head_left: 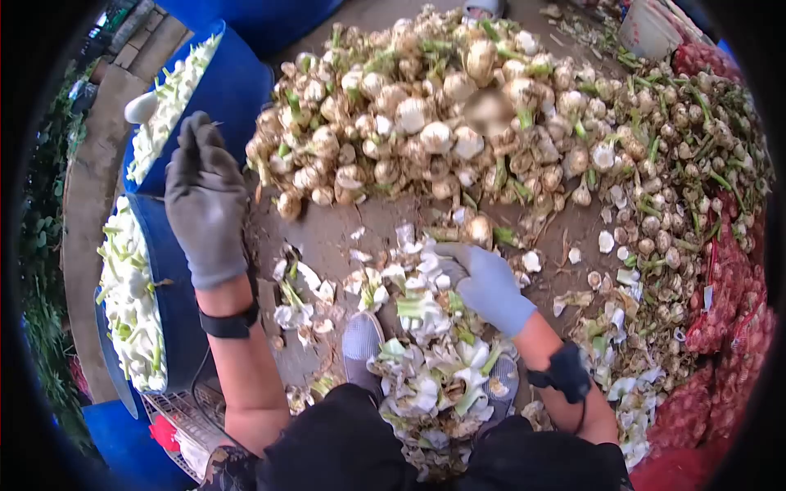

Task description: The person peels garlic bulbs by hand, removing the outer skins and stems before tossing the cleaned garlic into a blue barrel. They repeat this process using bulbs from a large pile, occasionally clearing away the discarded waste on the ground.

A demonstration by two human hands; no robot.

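Observation:
My left hand [208,200], in a grey glove with darkened fingers, is stretched out beside a blue tub [239,80] and holds nothing. A smooth, pale peeled bulb [141,108] shows over the tub's far side, beyond my fingertips. White bulbs with green stalks [169,106] fill this tub. My right hand [489,288], also gloved, has its fingers curled down over the pile of white and green peelings [434,368] between my shoes. What it holds, if anything, is hidden. Ahead lies a large heap of unpeeled, garlic-like bulbs [409,114] with brownish skins.
A second blue tub [182,303] of white bulbs [131,303] stands on my left, by a wire rack [176,421]. Red mesh bags [725,303] and more small bulbs [655,196] lie to the right. Loose peelings [299,307] are scattered across the ground.

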